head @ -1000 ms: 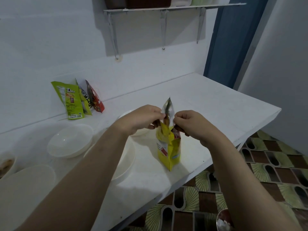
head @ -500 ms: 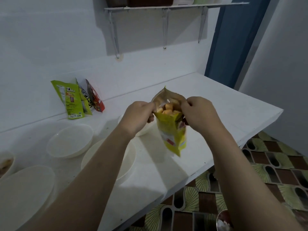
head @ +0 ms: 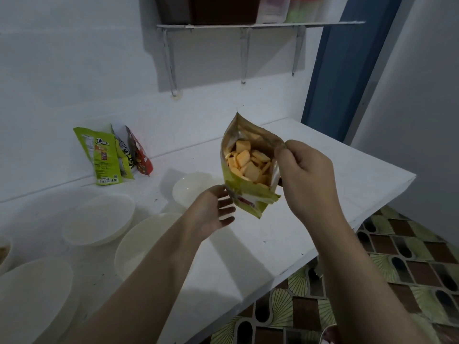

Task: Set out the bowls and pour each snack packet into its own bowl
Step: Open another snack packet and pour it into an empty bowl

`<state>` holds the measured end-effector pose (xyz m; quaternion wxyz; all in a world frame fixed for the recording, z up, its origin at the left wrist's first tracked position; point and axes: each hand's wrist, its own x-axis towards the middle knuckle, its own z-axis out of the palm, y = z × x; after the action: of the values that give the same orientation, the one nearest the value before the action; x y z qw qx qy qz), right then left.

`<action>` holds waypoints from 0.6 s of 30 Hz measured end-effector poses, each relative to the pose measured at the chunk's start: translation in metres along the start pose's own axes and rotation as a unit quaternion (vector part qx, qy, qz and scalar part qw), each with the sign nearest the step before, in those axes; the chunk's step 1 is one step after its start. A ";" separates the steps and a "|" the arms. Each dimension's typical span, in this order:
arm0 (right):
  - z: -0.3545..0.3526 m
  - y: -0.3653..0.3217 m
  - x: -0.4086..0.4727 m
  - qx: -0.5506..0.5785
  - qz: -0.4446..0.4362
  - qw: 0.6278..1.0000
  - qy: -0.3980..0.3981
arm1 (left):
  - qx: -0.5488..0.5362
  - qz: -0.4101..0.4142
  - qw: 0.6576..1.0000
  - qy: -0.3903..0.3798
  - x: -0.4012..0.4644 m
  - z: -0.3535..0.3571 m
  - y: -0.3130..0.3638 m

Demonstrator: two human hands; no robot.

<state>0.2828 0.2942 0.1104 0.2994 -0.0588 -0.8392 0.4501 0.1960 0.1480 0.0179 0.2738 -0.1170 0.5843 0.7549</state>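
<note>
Packet (head: pixel 250 192) now torn open, orange crackers (head: pixel 248 162) exposed, held above table (head: pixel 323 194) | right hand (head: pixel 305 175) pinches its rim | left hand (head: pixel 213 209) has let go, fingers relaxed beneath | next: tip into small bowl (head: pixel 191 189).

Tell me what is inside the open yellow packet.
The yellow packet, pinched at its rim by the right hand, holds orange square crackers. The packet's wall hides how deep they go.

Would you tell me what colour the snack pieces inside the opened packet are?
Orange-yellow square snack pieces, seen best in the head view.
</note>
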 end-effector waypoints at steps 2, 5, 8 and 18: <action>-0.003 -0.005 -0.003 0.016 -0.009 1.000 -0.007 | -0.016 0.001 1.000 0.005 0.002 -0.004 0.000; -0.007 -0.014 -0.008 0.035 -0.024 0.999 -0.022 | -0.070 0.010 0.997 0.015 0.002 -0.010 0.001; -0.003 -0.027 -0.014 0.052 -0.054 0.996 -0.052 | -0.127 0.022 0.992 0.008 -0.002 -0.023 0.008; 0.048 -0.089 -0.016 0.077 -0.138 0.978 -0.139 | -0.204 0.135 0.969 0.034 -0.040 -0.133 0.057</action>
<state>0.2843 0.2013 0.1538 0.2427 0.1437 -0.8356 0.4714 0.1786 0.0016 0.0453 0.1201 -0.1161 0.4368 0.8839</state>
